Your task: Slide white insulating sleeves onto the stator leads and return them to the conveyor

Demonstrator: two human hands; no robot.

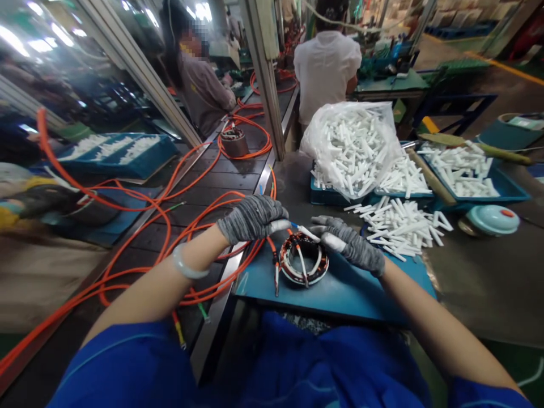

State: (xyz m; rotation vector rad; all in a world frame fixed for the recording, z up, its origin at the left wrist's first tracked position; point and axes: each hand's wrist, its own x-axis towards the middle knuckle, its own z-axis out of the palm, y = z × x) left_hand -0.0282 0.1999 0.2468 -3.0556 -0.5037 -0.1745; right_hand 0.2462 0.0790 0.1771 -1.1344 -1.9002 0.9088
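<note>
A ring-shaped motor stator (288, 271) with dark windings, orange lacing and white sleeves lies on a blue mat (352, 292) in front of me. Above its far rim, my left hand (255, 218), in a grey striped glove with white fingertips, is closed in a pinch on a thin blue wire (294, 226). My right hand (351, 243), gloved alike, pinches the near end of a short white sleeve (309, 233). The blue wire meets the sleeve's left end; whether it runs inside is too small to tell. A sleeved lead (276, 275) hangs at the stator's left side.
Loose white sleeves (402, 226) are heaped right of my right hand, behind them a full plastic bag (352, 147) and a blue tray (505, 192). Orange cables (170, 226) coil across the conveyor (212, 175) at left, where another stator (234, 144) stands. A co-worker's gloved hand (42, 198) is at far left.
</note>
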